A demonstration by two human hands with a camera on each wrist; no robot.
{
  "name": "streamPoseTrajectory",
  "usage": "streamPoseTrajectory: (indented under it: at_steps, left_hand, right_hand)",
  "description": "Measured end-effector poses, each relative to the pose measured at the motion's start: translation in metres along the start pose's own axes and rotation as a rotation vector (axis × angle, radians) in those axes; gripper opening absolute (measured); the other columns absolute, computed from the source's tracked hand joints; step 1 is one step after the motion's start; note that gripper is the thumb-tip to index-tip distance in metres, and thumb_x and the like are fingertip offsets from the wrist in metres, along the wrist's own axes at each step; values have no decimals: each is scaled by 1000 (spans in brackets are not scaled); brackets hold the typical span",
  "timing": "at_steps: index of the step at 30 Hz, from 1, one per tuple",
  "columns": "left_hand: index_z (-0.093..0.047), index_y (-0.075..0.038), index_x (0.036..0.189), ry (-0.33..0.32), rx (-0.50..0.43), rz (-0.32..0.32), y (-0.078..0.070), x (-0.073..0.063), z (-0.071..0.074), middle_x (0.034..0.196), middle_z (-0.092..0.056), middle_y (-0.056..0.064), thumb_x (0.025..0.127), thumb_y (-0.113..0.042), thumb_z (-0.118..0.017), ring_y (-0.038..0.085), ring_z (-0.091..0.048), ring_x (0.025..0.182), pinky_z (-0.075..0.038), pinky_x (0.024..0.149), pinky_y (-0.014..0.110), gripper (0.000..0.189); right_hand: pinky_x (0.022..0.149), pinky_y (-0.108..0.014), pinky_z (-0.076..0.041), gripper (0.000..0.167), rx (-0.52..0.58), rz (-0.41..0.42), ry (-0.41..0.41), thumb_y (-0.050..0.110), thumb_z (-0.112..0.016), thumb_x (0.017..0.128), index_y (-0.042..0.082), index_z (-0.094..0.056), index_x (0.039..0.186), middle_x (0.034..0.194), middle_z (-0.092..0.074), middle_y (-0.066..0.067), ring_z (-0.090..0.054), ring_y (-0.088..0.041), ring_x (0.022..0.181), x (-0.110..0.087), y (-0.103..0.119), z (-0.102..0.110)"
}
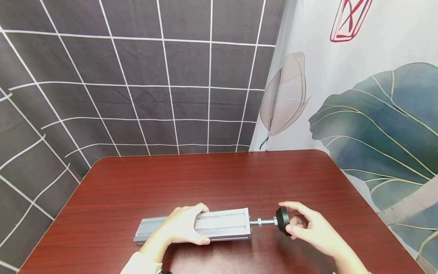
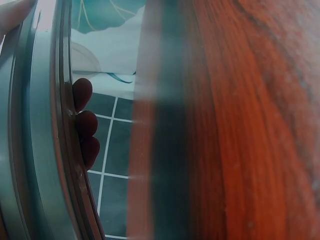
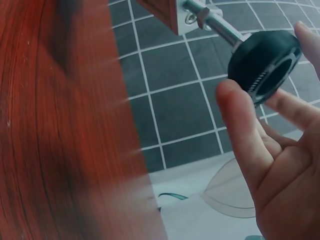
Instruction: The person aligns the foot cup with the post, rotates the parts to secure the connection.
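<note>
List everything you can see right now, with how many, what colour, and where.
metal bar: one, silver, above the near part of the table, in the left hand
threaded rod: one, silver, out of the bar's right end
nuts: at least two, silver, on the rod
round foot: one, black, at the rod's far end
table: one, reddish brown, beneath the work
grid backdrop: one, dark grey with white lines, behind and left
patterned backdrop: one, mainly white with blue-green and beige plant shapes and a red mark, right
left hand: one, wrapped over the bar
pale sleeve: one, at the left wrist
right hand: one, pinching the foot
</note>
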State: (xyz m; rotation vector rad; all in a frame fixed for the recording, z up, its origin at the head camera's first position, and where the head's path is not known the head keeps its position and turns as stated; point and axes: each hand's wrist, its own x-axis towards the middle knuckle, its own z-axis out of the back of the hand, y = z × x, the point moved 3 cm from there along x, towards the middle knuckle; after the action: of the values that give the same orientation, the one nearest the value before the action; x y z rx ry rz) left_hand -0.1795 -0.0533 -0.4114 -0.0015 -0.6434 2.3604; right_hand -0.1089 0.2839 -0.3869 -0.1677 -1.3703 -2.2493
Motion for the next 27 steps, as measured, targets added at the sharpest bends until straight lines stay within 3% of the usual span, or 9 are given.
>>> streamPoseTrajectory:
  at_steps: [7,10,14,17,21,23,27]
  left_hand:
    - [-58,-24,106,-6,12,-9,1,0,-1,94,-66,-11,54,-53,-78,8,-59,79,-45,68,32,63]
    - [-57,-24,106,-5,9,-12,1,0,0,93,-66,-10,54,-53,-78,9,-59,78,-45,68,31,64]
    - [-57,-24,107,-1,3,-4,1,0,1,92,-65,-11,54,-53,-78,9,-59,78,-45,67,31,64]
    - [-57,-25,107,-5,5,0,2,0,2,92,-65,-13,54,-53,-78,8,-59,78,-45,68,30,64]
    - [-58,-25,107,-7,5,8,2,0,3,93,-65,-14,53,-54,-78,8,-59,78,-45,68,30,64]
    - [-58,-25,107,-4,-1,11,2,-1,4,92,-65,-14,53,-53,-78,8,-59,78,-45,67,30,64]
    - [-58,-25,107,-2,-4,8,2,-1,4,93,-65,-13,54,-53,-78,8,-59,78,-45,68,30,64]
  right_hand:
    - [54,-27,-47,50,14,4,28,-5,-61,83,16,-51,127,70,-60,4,-58,-11,54,1,2,0]
    - [59,-27,-49,58,22,-8,53,-5,-64,81,14,-46,133,84,-63,4,-61,-13,65,1,4,2]
    - [74,-26,-50,77,12,-2,84,-4,-71,75,9,-35,141,121,-52,5,-61,-15,89,-1,4,6]
    - [83,-24,-46,84,23,103,109,-8,-74,71,3,-31,142,138,-37,-3,-55,-14,103,-3,4,8]
    - [85,-22,-45,78,71,268,126,-17,-71,67,-5,-36,136,142,-29,-15,-52,-15,109,-3,2,6]
    - [84,-21,-45,73,73,290,124,-19,-69,68,-5,-41,133,140,-31,-15,-55,-16,106,-3,1,5]
    - [81,-21,-46,67,48,259,115,-19,-68,69,-4,-46,131,137,-36,-13,-59,-16,97,-2,0,4]
